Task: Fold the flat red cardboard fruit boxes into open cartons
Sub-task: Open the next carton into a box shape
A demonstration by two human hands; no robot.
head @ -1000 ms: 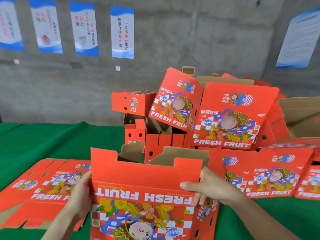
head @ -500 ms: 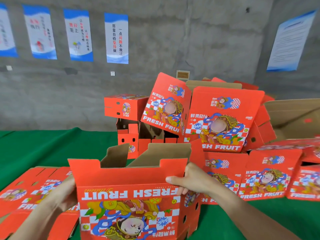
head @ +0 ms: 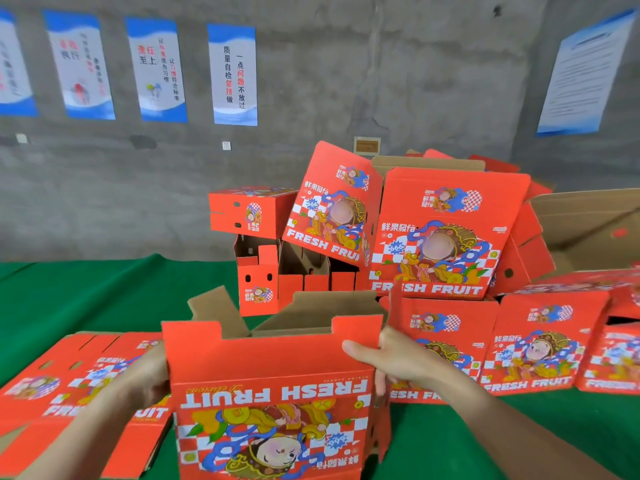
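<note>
A red "FRESH FRUIT" carton (head: 273,400) stands opened up in front of me, its print upside down and its brown inner flaps sticking up. My left hand (head: 145,379) holds its left side; the fingers are hidden behind the wall. My right hand (head: 391,358) grips its right top corner, thumb on the front panel and fingers round the side. A stack of flat red boxes (head: 52,393) lies on the green table to the left.
Folded cartons (head: 440,233) are piled at the back centre and right, some tilted. More red boxes (head: 533,344) lie at the right. A brown cardboard box (head: 588,223) stands far right. The table has a green cloth (head: 104,292). Posters hang on the concrete wall.
The held carton has shifted slightly left and lower in view while both hands keep their hold on its sides. The view has drifted a little.
</note>
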